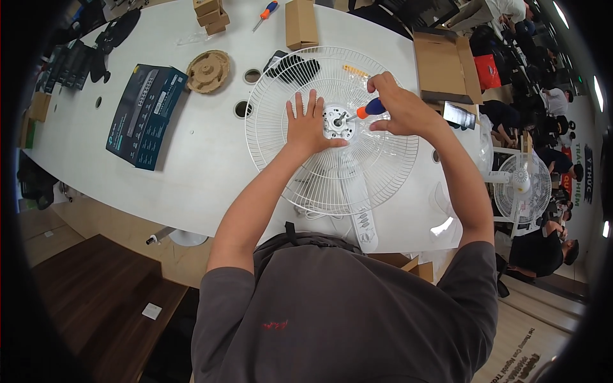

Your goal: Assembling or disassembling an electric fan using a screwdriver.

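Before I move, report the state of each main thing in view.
Wire guard: face up.
Central hub: uncovered.
Screwdriver: pointed at the hub.
Left hand: spread on the guard.
Right hand: open around the screwdriver's handle.
Second screwdriver: lying unheld.
Large cardboard box: open.
Dark box: looks closed.
Other fan: guard fitted; running or not, unclear.

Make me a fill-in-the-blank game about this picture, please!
1. The hand spread over the fan guard is the ____ one.
2. The screwdriver by the right hand is blue and ____.
3. The fan guard's colour is ____.
4. The big cardboard box lies to the fan guard's ____.

Missing words: left; orange; white; right.
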### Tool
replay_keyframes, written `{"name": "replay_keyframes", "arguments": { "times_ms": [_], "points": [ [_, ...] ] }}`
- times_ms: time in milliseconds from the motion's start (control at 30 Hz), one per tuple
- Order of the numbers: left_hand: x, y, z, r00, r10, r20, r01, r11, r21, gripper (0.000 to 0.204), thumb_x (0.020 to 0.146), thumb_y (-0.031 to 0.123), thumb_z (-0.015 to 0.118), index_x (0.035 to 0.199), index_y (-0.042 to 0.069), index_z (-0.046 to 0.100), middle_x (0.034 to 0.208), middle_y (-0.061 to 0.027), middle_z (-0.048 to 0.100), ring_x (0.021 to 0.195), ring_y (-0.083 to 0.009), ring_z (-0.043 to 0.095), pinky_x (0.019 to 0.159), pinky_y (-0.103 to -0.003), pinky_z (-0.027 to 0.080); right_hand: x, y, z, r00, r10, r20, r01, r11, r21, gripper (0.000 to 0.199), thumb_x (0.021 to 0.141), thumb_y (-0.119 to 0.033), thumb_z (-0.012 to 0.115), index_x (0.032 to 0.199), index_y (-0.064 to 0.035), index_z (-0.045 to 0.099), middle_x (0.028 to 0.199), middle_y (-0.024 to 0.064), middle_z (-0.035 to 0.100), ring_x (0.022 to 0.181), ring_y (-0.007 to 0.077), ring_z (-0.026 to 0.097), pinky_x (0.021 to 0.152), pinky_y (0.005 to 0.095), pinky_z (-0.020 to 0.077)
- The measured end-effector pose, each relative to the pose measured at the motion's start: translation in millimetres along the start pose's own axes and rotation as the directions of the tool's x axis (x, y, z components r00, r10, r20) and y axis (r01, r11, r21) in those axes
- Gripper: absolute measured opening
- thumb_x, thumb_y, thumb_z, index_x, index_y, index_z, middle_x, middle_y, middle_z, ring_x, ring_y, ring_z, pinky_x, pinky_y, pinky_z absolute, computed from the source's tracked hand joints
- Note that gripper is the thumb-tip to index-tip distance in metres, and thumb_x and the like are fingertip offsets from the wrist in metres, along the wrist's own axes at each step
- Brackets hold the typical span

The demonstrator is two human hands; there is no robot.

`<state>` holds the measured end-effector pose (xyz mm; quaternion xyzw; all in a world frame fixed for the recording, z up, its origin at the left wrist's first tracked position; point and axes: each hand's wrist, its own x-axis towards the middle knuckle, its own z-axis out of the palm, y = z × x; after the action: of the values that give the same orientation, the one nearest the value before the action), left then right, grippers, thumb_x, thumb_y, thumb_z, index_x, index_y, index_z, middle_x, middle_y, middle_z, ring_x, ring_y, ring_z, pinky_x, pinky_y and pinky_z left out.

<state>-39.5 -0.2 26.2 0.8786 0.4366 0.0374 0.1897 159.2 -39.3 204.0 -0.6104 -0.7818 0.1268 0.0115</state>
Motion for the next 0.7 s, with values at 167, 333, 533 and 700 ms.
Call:
{"name": "replay_keyframes", "arguments": {
  "times_ms": [167,333,533,700],
  "points": [
    [0,1,0,1.000,-0.001,0.003,0.001,1.000,0.002,0.140,0.056,0.091,0.065,0.153,-0.002,0.027,0.164,-0.0217,0.012,0.150,-0.0491,0.002,0.118,-0.064,0.002,2,11,5,0.988,-0.153,0.000,0.153,0.986,-0.067,0.044,0.067,-0.013,0.088,0.101,-0.0067,0.060,0.093,0.0113,0.063,0.084,0.0318,0.066,0.069,0.0397,0.0524],
    [1,0,0,1.000,0.005,-0.011,-0.005,1.000,0.007,0.139,0.056,0.091,0.065,0.153,-0.002,0.028,0.164,-0.0216,0.012,0.150,-0.0489,0.003,0.118,-0.064,0.002,10,-1,5,0.999,-0.022,-0.029,0.019,0.996,-0.091,0.029,0.077,-0.028,0.082,0.089,-0.0052,0.069,0.085,0.0125,0.065,0.081,0.0277,0.067,0.069,0.0384,0.0524],
    [0,0,1,1.000,-0.001,-0.003,0.001,1.000,-0.013,0.139,0.057,0.090,0.065,0.153,-0.002,0.027,0.164,-0.0217,0.012,0.150,-0.0486,0.003,0.118,-0.064,0.002,19,-21,-1,0.931,0.358,0.076,-0.328,0.908,-0.262,0.035,0.081,-0.032,0.080,0.090,-0.0016,0.066,0.088,0.0131,0.065,0.088,0.0271,0.069,0.071,0.0355,0.0530],
    [0,1,-1,1.000,-0.005,0.014,0.005,1.000,0.000,0.140,0.056,0.090,0.065,0.154,-0.002,0.025,0.164,-0.0215,0.010,0.150,-0.0485,0.001,0.118,-0.064,0.001,-1,4,0,0.998,-0.057,-0.037,0.049,0.981,-0.186,0.028,0.075,-0.008,0.082,0.096,-0.0067,0.064,0.104,0.0121,0.059,0.095,0.0277,0.067,0.075,0.0376,0.0538]
  ]
}}
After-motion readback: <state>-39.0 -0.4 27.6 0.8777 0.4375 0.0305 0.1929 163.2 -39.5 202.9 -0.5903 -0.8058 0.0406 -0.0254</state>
